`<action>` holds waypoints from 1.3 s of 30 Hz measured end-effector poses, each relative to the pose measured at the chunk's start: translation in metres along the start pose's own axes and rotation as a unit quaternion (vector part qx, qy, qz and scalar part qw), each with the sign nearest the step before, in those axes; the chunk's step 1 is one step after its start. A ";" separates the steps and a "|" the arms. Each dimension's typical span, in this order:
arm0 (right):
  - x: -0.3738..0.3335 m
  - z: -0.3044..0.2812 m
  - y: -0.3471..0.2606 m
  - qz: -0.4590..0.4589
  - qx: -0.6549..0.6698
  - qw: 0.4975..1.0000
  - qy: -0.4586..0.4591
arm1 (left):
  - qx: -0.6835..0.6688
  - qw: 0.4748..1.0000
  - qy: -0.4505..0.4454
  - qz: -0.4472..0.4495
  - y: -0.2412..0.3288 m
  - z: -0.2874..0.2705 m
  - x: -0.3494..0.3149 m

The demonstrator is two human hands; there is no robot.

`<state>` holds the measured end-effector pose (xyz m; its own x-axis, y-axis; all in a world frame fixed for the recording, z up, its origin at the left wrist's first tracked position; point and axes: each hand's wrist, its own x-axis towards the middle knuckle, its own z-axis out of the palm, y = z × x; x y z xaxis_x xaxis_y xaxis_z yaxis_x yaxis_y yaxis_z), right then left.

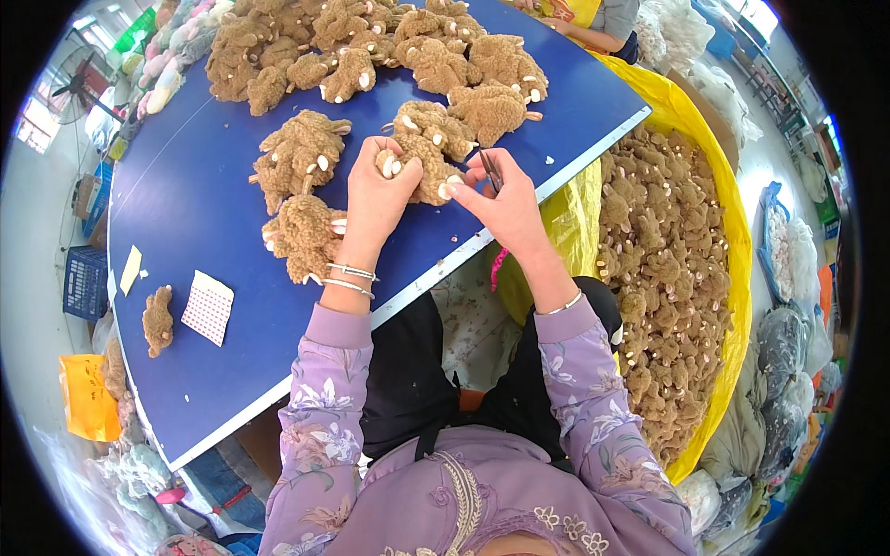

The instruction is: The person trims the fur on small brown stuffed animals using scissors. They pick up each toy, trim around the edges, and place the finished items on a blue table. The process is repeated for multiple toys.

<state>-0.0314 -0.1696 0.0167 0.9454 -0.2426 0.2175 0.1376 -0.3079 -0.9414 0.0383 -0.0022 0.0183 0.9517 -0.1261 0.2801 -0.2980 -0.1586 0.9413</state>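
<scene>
My left hand point(382, 190) is closed on a fluffy brown plush toy point(428, 169) with white paw tips, held over the near edge of the blue table. In my right hand point(505, 202) is a pair of small dark thread snips point(491, 170), the pointed blades sticking up past the fingers. Thumb and forefinger of that hand pinch at a white tip on the toy's right side. Part of the toy is covered by my left fingers. Close by on the left lie two more plush pieces, one upper point(298, 157) and one lower point(304, 237).
A heap of brown plush pieces point(371, 37) covers the far part of the blue table point(222, 380). At right stands a yellow-lined container point(737, 278) full of them. A dotted sticker sheet point(208, 308) and a small plush piece point(158, 321) lie left. Another person's arm point(593, 35) shows beyond.
</scene>
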 end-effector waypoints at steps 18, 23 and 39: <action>-0.009 -0.006 0.004 -0.061 0.100 0.991 0.066 | -0.398 0.883 -0.152 -0.198 0.015 0.010 -0.010; -0.012 -0.008 0.003 -0.094 0.111 0.989 0.031 | -0.399 0.869 -0.181 -0.229 0.011 0.010 -0.012; -0.018 -0.019 -0.007 -0.097 0.084 0.992 0.004 | -0.386 0.905 -0.085 -0.157 0.011 0.014 -0.013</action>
<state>-0.0547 -0.1800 0.0246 0.8945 -0.2007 0.3995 0.3640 -0.1918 -0.9114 0.0219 -0.0162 0.0227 0.9360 -0.3520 0.0048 0.1877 0.5104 0.8392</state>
